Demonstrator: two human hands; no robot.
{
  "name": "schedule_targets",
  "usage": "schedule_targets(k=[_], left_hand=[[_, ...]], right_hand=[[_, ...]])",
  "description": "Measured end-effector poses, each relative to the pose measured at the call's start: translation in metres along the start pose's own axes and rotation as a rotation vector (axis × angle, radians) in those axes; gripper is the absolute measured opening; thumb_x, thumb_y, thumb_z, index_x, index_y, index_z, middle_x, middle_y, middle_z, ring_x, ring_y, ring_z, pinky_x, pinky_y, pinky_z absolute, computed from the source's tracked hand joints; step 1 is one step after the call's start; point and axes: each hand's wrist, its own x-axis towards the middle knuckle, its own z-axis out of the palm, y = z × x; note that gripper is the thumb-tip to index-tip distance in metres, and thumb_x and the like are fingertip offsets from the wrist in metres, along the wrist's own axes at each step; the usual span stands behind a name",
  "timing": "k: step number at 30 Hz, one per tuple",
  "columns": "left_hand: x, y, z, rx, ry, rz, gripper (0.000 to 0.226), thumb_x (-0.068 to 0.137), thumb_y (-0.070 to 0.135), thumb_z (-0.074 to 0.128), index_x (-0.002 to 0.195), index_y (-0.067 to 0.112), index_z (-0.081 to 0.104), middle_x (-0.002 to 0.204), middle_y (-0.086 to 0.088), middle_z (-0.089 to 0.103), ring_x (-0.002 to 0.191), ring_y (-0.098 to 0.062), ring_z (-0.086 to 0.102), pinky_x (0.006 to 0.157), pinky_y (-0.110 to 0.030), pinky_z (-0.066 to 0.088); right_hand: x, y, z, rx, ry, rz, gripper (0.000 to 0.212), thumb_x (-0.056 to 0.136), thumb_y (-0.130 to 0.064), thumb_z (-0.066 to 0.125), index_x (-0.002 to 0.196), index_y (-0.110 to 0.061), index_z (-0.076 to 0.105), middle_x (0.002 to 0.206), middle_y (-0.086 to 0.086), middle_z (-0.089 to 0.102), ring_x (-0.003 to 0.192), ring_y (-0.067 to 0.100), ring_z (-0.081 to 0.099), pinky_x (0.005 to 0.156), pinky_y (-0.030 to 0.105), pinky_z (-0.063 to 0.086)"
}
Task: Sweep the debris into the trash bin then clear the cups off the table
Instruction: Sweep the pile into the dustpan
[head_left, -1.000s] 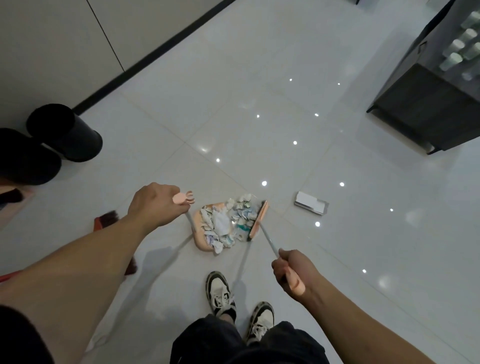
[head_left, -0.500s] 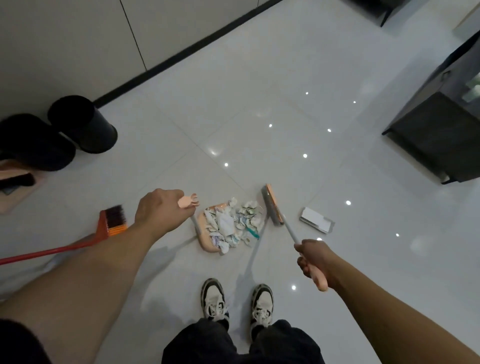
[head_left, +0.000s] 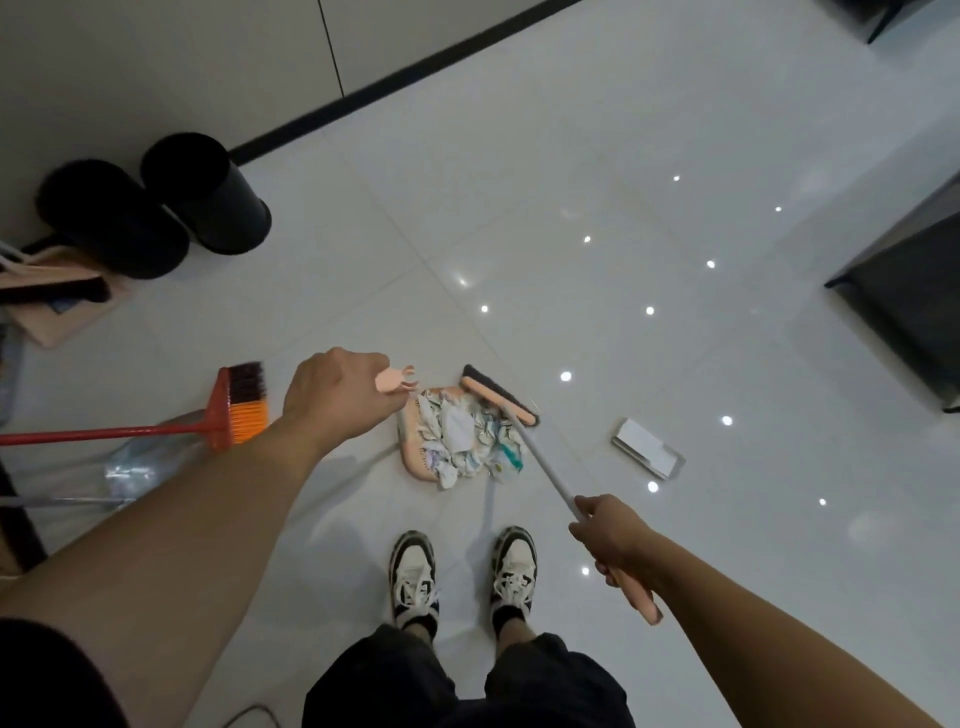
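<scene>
The right hand (head_left: 610, 535) is wrapped around the pale handle of the pink broom (head_left: 501, 402), whose head sits ahead and to its left, against the far edge of the debris (head_left: 462, 441). The left hand (head_left: 332, 397) grips the top of the dustpan handle (head_left: 395, 382). The crumpled paper debris lies heaped on the pink dustpan (head_left: 410, 441), on the floor between the two hands. A red broom (head_left: 228, 410) lies just left of the left hand. Farther off, beyond the left hand, two black trash bins (head_left: 208, 195) stand by the wall.
</scene>
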Motion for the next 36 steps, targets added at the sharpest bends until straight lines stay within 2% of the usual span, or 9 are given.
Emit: schedule_targets(k=[5,11,17,21,23,26,28,31,36], left_hand=[[0.001,-0.005,-0.001,-0.025,0.003,-0.016,0.048,0.073,0.068,0.054,0.064,0.021,0.051,0.057,0.004,0.051,0.061,-0.025,0.054,0.048,-0.026,0.030],[-0.007,-0.007,-0.002,-0.050,-0.014,-0.018,0.046,0.072,0.065,0.057,0.063,0.021,0.053,0.057,0.005,0.051,0.058,-0.021,0.051,0.047,-0.024,0.030],[-0.015,-0.004,-0.007,-0.067,-0.023,0.002,0.040,0.067,0.062,0.056,0.063,0.022,0.054,0.057,0.005,0.052,0.059,-0.020,0.051,0.047,-0.024,0.029],[-0.014,-0.003,-0.015,0.029,-0.054,0.111,0.039,0.068,0.063,0.051,0.065,0.024,0.053,0.057,0.008,0.050,0.057,-0.018,0.048,0.047,-0.024,0.028],[-0.012,-0.004,-0.016,0.049,-0.059,0.155,0.039,0.069,0.063,0.050,0.065,0.024,0.053,0.057,0.009,0.049,0.057,-0.017,0.048,0.048,-0.024,0.028],[-0.010,-0.007,-0.015,0.041,-0.052,0.157,0.040,0.068,0.064,0.050,0.065,0.024,0.054,0.056,0.009,0.050,0.055,-0.014,0.046,0.047,-0.023,0.027],[-0.010,-0.010,-0.011,0.021,-0.046,0.155,0.040,0.068,0.063,0.052,0.064,0.023,0.054,0.055,0.009,0.049,0.054,-0.013,0.044,0.046,-0.023,0.026],[-0.008,-0.014,-0.004,0.006,-0.035,0.155,0.040,0.067,0.064,0.054,0.063,0.024,0.053,0.054,0.009,0.048,0.055,-0.016,0.047,0.046,-0.023,0.026],[0.001,-0.015,-0.003,-0.001,-0.019,0.139,0.041,0.066,0.065,0.054,0.064,0.024,0.055,0.053,0.007,0.048,0.053,-0.016,0.046,0.046,-0.022,0.026]], right_hand=[[-0.011,0.011,-0.007,-0.057,-0.028,0.004,0.044,0.099,-0.014,0.048,0.143,-0.015,0.045,0.082,0.007,0.055,0.052,0.014,0.053,0.039,0.018,0.044],[-0.029,0.033,-0.012,-0.009,-0.044,0.044,0.047,0.097,-0.014,0.052,0.144,-0.014,0.046,0.076,0.008,0.057,0.047,0.012,0.051,0.044,0.021,0.048],[-0.041,0.042,0.007,0.283,0.030,0.069,0.049,0.098,-0.015,0.055,0.146,-0.018,0.044,0.071,0.010,0.057,0.045,0.013,0.049,0.042,0.023,0.046],[-0.048,0.036,0.021,0.497,0.089,0.092,0.049,0.099,-0.012,0.053,0.146,-0.013,0.043,0.071,0.012,0.053,0.045,0.014,0.046,0.040,0.022,0.042],[-0.051,0.035,0.026,0.584,0.109,0.114,0.040,0.099,-0.010,0.052,0.138,-0.011,0.048,0.069,0.012,0.051,0.045,0.015,0.044,0.040,0.022,0.040],[-0.054,0.035,0.033,0.656,0.139,0.185,0.018,0.099,-0.010,0.051,0.115,-0.003,0.054,0.067,0.012,0.048,0.046,0.016,0.042,0.040,0.022,0.039],[-0.054,0.036,0.041,0.722,0.139,0.219,0.016,0.098,-0.009,0.050,0.108,0.002,0.057,0.063,0.011,0.046,0.045,0.016,0.039,0.040,0.022,0.036],[-0.054,0.032,0.054,0.846,0.104,0.288,0.015,0.099,-0.010,0.048,0.102,0.002,0.056,0.060,0.009,0.043,0.044,0.014,0.034,0.039,0.022,0.031],[-0.044,0.016,0.067,1.080,-0.091,0.313,0.017,0.102,-0.015,0.042,0.102,-0.004,0.055,0.053,0.003,0.043,0.034,0.011,0.033,0.030,0.019,0.031]])
